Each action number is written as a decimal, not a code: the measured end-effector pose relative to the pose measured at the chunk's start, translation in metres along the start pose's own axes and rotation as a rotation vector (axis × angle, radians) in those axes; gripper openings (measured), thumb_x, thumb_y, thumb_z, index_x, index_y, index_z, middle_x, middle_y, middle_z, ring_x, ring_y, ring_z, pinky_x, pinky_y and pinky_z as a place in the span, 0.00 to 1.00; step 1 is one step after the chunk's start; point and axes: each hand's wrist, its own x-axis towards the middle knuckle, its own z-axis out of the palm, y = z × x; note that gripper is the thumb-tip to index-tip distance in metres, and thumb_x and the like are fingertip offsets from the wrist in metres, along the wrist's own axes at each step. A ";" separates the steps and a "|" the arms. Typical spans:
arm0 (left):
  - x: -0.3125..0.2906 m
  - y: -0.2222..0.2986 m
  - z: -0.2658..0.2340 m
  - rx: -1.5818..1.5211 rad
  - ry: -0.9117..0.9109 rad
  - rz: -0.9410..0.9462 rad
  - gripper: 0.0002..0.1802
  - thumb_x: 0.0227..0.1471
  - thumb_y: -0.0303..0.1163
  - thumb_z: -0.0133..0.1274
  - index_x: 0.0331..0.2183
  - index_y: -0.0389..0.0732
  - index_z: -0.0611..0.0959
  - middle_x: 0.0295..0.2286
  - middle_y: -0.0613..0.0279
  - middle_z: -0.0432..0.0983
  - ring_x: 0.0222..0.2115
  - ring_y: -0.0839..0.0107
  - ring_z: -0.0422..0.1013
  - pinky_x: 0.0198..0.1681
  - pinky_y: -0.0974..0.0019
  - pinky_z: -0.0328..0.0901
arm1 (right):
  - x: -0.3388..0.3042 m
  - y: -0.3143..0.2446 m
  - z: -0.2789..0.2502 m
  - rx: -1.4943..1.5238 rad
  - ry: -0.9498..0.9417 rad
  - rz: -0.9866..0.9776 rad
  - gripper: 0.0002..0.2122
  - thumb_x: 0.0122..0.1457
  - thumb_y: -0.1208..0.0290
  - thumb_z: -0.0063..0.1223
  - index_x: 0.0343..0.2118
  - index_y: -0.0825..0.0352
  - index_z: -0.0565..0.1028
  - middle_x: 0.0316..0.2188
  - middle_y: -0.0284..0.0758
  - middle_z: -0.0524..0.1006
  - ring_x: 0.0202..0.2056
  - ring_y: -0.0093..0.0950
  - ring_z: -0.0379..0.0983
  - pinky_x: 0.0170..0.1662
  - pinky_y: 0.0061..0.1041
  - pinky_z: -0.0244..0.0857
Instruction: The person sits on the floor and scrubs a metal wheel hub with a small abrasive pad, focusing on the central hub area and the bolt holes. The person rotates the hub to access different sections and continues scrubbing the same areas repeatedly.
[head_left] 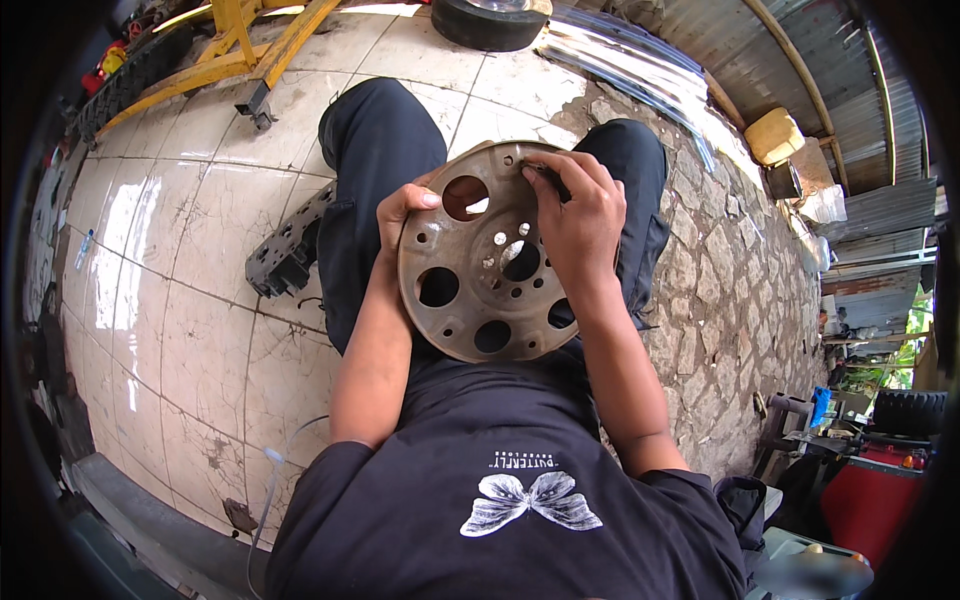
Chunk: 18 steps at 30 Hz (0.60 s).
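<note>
Two bare hands, both at one round metal plate point(470, 300). Left hand point(402, 212): fingers closed on the plate's upper left rim, thumb on the near face beside a large hole, the other fingers mostly hidden behind. Right hand point(585, 205): thumb and index finger drawn together at the upper rim, next to a small hole; cannot tell whether the dark patch between them is an item or shadow. Plate: grey-brown, pierced with large and small round holes, held above the lap between the knees. Clothing: dark trousers point(375, 135); black shirt point(420, 500), white butterfly print. Beside the left leg: one black ribbed part point(285, 255) on the tiled floor point(200, 350). Right: stone paving point(710, 300). Farther out: yellow metal frame point(290, 45), upper left; one tyre point(480, 28), top; yellow container point(774, 136), upper right, near corrugated sheets point(868, 90).
</note>
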 end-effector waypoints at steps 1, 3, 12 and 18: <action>0.001 -0.001 0.000 -0.006 0.006 0.005 0.49 0.43 0.41 0.52 0.67 0.28 0.73 0.58 0.37 0.78 0.56 0.45 0.78 0.62 0.46 0.74 | 0.003 0.000 0.001 0.004 0.013 0.010 0.05 0.60 0.69 0.70 0.39 0.56 0.88 0.36 0.28 0.85 0.40 0.32 0.81 0.44 0.34 0.66; 0.002 -0.004 0.001 -0.018 0.019 0.014 0.49 0.44 0.41 0.52 0.67 0.28 0.73 0.58 0.37 0.78 0.56 0.45 0.78 0.62 0.46 0.74 | 0.006 -0.001 0.003 0.012 0.039 0.034 0.06 0.60 0.69 0.71 0.40 0.56 0.89 0.37 0.28 0.85 0.41 0.32 0.81 0.45 0.35 0.66; 0.000 -0.002 0.003 0.030 0.058 0.013 0.49 0.44 0.43 0.52 0.67 0.29 0.74 0.58 0.38 0.79 0.55 0.47 0.78 0.60 0.46 0.75 | 0.001 0.005 0.000 0.063 0.001 0.031 0.07 0.59 0.69 0.72 0.40 0.55 0.89 0.37 0.28 0.86 0.40 0.32 0.81 0.44 0.35 0.64; 0.001 -0.002 0.006 0.041 0.047 0.021 0.50 0.43 0.44 0.52 0.67 0.30 0.74 0.58 0.39 0.79 0.55 0.48 0.78 0.60 0.47 0.76 | -0.005 0.003 0.005 0.099 0.039 0.024 0.07 0.59 0.69 0.72 0.40 0.55 0.89 0.37 0.29 0.86 0.39 0.32 0.81 0.43 0.34 0.64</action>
